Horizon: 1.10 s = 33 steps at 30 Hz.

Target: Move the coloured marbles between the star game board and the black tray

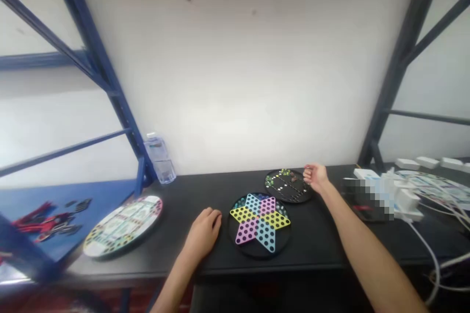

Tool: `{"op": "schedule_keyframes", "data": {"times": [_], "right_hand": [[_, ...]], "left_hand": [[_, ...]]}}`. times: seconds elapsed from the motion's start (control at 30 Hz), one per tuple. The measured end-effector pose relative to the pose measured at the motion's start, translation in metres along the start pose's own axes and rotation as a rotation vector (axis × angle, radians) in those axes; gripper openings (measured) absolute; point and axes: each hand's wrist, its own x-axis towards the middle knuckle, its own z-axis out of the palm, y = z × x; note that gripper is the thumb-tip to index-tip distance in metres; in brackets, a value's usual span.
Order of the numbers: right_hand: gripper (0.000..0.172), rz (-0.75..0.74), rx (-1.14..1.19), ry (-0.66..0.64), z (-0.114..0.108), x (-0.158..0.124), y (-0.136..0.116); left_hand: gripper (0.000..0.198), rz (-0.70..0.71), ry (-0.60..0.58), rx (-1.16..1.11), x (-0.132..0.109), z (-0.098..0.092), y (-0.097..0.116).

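Observation:
A star-shaped board (258,218) in pink, yellow and blue, dotted with dark holes, lies in a round black tray in front of me. Left of it, my left hand (204,230) rests palm down on the black table, holding nothing visible. My right hand (316,177) is closed, its fingers pinched or curled at the right edge of a second round black tray (288,195). Small green, yellow and white pieces are scattered in that tray. Whatever the right fingers hold, if anything, cannot be made out.
A round printed board (123,227) lies at the left of the table (172,259). Clear plastic holders (160,159) lean near the blue frame post (117,93). On the right are white boxes (402,195), cables (429,249) and another printed board (436,183).

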Motion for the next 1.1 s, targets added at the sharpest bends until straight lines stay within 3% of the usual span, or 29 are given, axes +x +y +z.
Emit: {"op": "schedule_keyframes", "data": {"times": [0.07,0.13,0.23,0.3,0.43,0.67,0.93,1.1], "right_hand": [[0.024,0.047,0.060,0.007,0.001,-0.001,-0.001],[0.028,0.029,-0.044,0.114,0.002,-0.001,0.000],[0.030,-0.129,-0.440,0.314,0.004,-0.002,0.005],[0.034,-0.265,-0.807,0.351,0.006,-0.003,0.006],[0.043,-0.360,-1.281,0.227,0.011,-0.005,0.008],[0.030,-0.332,-1.567,0.090,0.012,-0.006,0.011],[0.027,-0.280,-1.682,-0.108,0.015,-0.009,0.010],[0.018,-0.259,-1.638,-0.086,0.014,-0.007,0.012]], "left_hand": [[0.031,0.002,-0.002,0.001,0.000,-0.001,0.001],[0.031,0.002,-0.002,0.006,0.000,-0.001,0.001],[0.031,-0.002,0.000,0.009,0.000,0.000,0.001],[0.031,-0.003,0.001,0.007,0.000,0.001,0.000],[0.031,0.003,0.000,0.006,0.000,0.001,0.000],[0.031,0.000,-0.014,0.017,0.000,0.001,-0.001],[0.030,-0.001,-0.003,0.020,0.000,0.003,-0.002],[0.030,0.003,0.000,0.017,0.000,0.003,-0.002]]}}
